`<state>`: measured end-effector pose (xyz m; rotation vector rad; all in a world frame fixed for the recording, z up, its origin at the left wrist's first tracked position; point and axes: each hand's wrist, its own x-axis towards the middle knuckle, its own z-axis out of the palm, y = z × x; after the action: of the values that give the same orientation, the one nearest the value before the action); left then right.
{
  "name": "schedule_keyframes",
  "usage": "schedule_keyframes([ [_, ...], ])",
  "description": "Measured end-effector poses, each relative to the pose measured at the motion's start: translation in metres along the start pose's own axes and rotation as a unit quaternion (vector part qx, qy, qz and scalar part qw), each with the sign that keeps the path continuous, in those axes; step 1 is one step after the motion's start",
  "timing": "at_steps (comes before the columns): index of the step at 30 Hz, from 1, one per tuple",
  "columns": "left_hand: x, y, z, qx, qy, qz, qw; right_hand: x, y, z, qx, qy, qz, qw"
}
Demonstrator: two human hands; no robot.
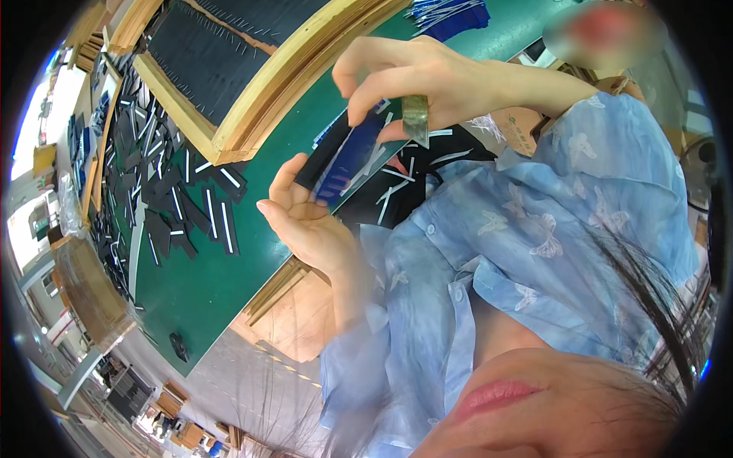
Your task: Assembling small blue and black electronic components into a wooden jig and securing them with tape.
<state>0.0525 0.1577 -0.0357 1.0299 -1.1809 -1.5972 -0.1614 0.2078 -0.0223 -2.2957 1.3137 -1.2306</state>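
Observation:
Between my two hands is a flat, oblong piece with a black side (pixel 327 162) and a shiny blue side (pixel 353 162). My left hand (pixel 317 233) holds its lower end, fingers curled around it and thumb stretched away. At the upper end, my right hand (pixel 420 80) pinches it between bent fingers and thumb. A small shiny metal plate (pixel 416 120) sits against the right thumb; how it is fixed there is hidden. White strips lie on a dark cloth (pixel 458 145) over my lap, behind the piece.
Loose black pieces with white strips (pixel 172 195) spread over the green table (pixel 206 294). A wooden frame (pixel 237 137) with black panels stands at the far side. A stack of blue pieces (pixel 450 17) lies at the top. A small black object (pixel 179 347) sits near the table corner.

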Motion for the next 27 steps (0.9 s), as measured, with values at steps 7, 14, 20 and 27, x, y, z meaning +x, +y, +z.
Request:
schedule_keyframes([
  [7,-0.0027,0.0015,-0.0015,0.006,-0.038,0.006,0.999,-0.0039,0.0,-0.0007,0.032,0.003,0.086,0.996],
  [14,-0.0055,0.0027,0.0005,0.01,-0.031,0.008,0.999,-0.0051,0.0014,-0.0021,0.021,0.01,0.072,0.997],
  [20,-0.0069,0.0028,0.0015,0.01,-0.035,0.007,0.999,-0.0034,-0.0049,-0.0035,0.016,-0.004,0.08,0.997],
  [27,-0.0076,0.0016,-0.0008,0.005,-0.038,0.007,0.999,-0.0055,-0.0065,-0.0054,0.014,-0.011,0.096,0.995],
])
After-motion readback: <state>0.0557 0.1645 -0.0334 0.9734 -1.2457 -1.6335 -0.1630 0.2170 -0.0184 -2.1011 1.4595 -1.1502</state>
